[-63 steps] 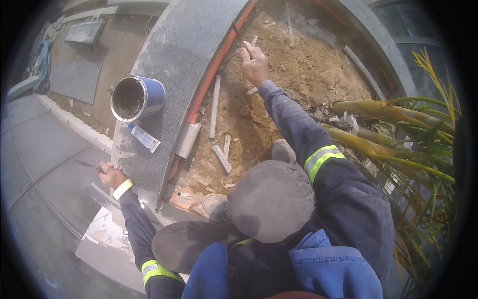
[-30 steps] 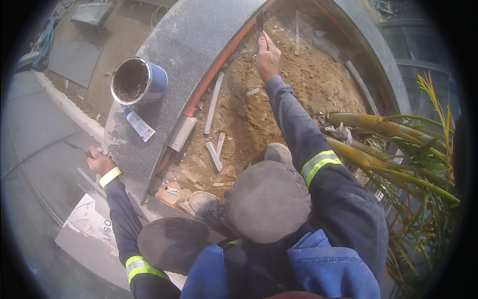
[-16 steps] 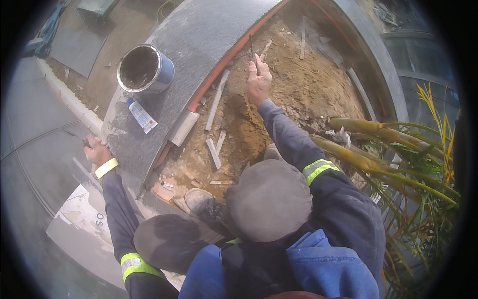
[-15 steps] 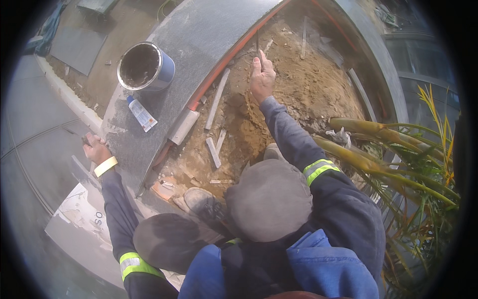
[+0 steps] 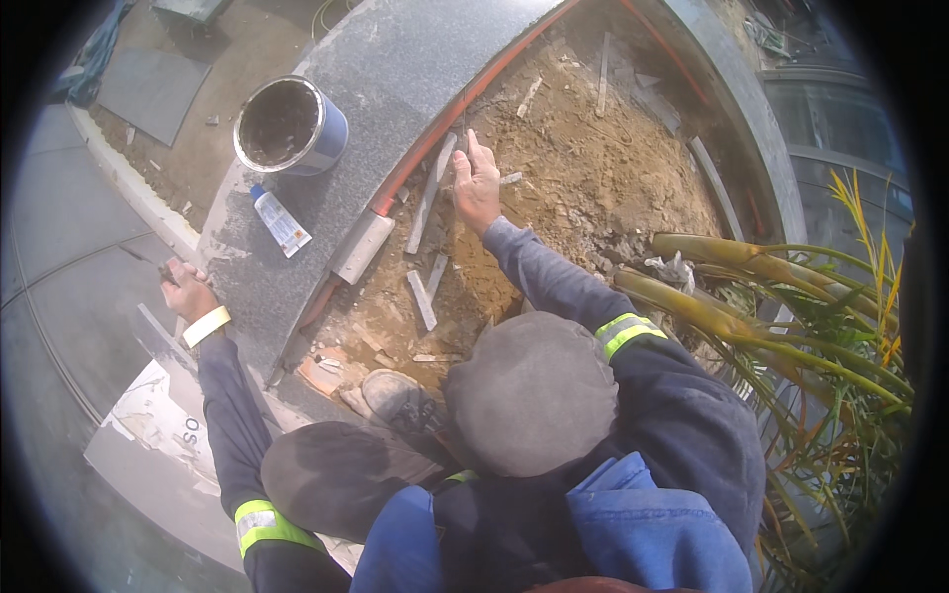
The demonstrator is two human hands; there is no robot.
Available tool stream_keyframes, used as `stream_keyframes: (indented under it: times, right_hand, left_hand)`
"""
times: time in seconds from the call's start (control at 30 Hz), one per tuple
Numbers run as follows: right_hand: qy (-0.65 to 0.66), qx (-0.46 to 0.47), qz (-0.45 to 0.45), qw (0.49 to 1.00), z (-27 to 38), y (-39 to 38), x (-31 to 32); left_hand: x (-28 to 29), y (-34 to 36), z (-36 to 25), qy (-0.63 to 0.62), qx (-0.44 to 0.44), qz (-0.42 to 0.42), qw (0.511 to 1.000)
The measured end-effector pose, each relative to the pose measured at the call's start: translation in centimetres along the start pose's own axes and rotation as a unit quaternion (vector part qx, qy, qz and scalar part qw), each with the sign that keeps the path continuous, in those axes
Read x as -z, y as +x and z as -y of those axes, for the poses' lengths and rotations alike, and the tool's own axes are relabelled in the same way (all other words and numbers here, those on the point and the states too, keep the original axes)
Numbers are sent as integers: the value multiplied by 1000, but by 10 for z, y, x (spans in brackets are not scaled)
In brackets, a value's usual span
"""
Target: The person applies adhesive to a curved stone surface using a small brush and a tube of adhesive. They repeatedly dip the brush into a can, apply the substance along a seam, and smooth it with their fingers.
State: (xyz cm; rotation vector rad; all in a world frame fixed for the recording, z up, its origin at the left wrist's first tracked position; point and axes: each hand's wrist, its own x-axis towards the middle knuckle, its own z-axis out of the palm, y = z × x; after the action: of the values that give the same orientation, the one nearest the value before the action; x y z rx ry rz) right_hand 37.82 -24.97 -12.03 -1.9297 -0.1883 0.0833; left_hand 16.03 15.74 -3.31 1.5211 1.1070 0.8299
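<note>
My right hand (image 5: 478, 188) is closed over the sandy bed, close to the inner edge of the grey stone slab (image 5: 395, 69). Between its fingers is a thin dark tool (image 5: 464, 120), seen edge-on and pointing away from me. Beyond the slab's left edge, my left hand (image 5: 189, 293) is closed on a slim dark-bladed tool (image 5: 143, 259); its handle is hidden in the fingers. An open blue-and-white can (image 5: 326, 138), its inside coated with grey-brown stuff, stands on the slab. A white tube with a blue cap (image 5: 283, 223) lies nearer me.
An orange-red strip (image 5: 425, 156) runs along the slab's inner edge. Several narrow stone offcuts (image 5: 422, 299) lie on the soil (image 5: 613, 178). Thick palm stems (image 5: 712, 311) lean in from the right. At far left lies a flat grey panel (image 5: 153, 91).
My right hand has moved left and a little nearer me, carrying its thin tool toward the slab's inner edge. My left hand has barely moved.
</note>
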Motion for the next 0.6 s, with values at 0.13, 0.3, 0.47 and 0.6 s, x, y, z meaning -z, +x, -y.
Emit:
stream_keyframes:
  times: [0.13, 0.3, 0.47, 0.6]
  right_hand:
    - [128, -98, -44, 986, 31, 21, 16]
    - [173, -81, -67, 979, 46, 51, -1]
    - [28, -20, -51, 998, 17, 6, -23]
    - [19, -45, -9, 999, 24, -19, -2]
  left_hand:
    - [5, 2, 1, -6, -9, 11, 1000]
    - [4, 5, 4, -9, 5, 5, 1000]
    - [5, 6, 6, -1, -4, 9, 1000]
    - [7, 5, 5, 5, -1, 2, 1000]
